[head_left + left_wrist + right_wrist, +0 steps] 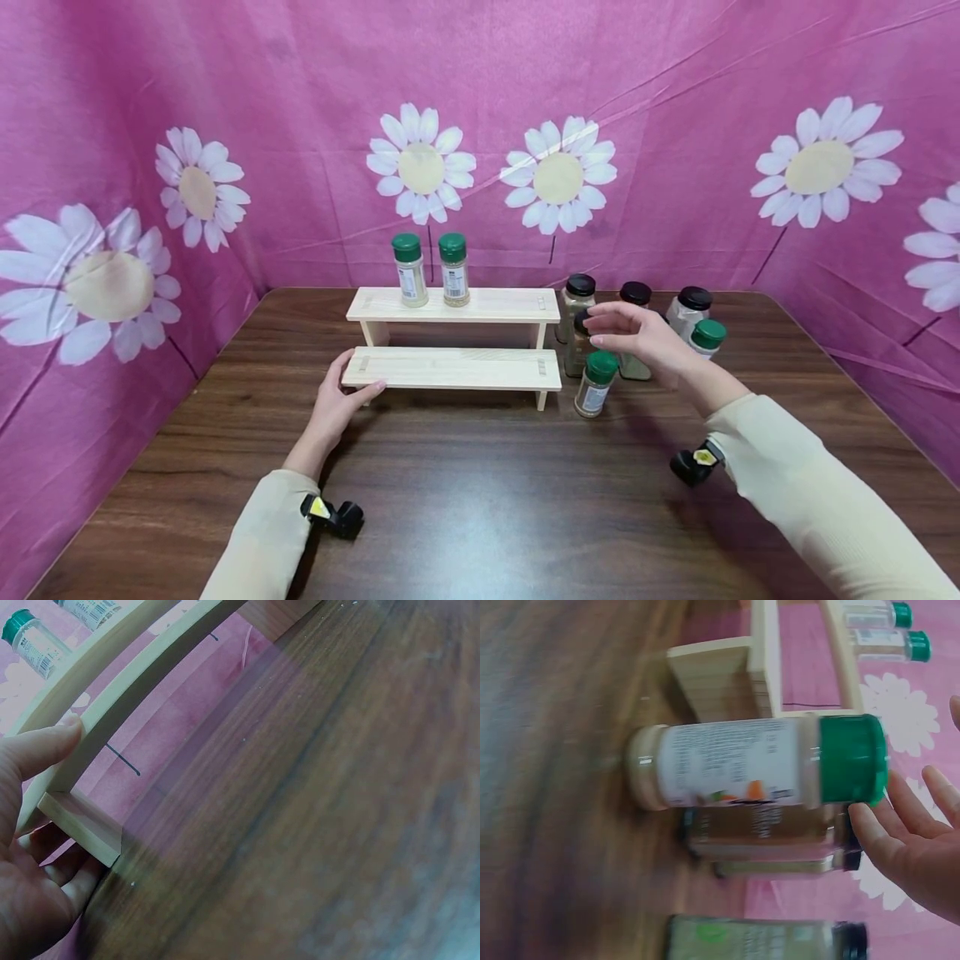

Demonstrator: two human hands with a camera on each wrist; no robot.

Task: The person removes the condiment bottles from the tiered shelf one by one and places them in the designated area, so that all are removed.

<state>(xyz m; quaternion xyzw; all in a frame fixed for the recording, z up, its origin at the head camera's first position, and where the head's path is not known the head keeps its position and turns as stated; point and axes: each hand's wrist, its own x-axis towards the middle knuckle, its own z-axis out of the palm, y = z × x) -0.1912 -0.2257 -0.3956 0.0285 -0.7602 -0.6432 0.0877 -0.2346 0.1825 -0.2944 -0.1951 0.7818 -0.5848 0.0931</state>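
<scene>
A two-tier pale wooden spice rack (450, 368) stands on the table. My left hand (341, 404) grips the left end of its lower shelf; in the left wrist view the thumb (52, 746) lies on the shelf's front edge and the other fingers reach behind the leg (82, 829). To the rack's right, my right hand (637, 337) hovers among the spice jars with its fingers spread and nothing in them. Nearest it are a green-capped spice jar (735, 765) and a black-capped jar (577, 350), which the fingertips partly overlap in the head view.
Two green-capped spice jars (454, 271) stand on the upper shelf. Right of the rack, more jars are grouped, among them a black-capped one (636, 293) and another with a green cap (708, 335). A pink flowered cloth (480, 83) hangs behind the brown table (480, 500).
</scene>
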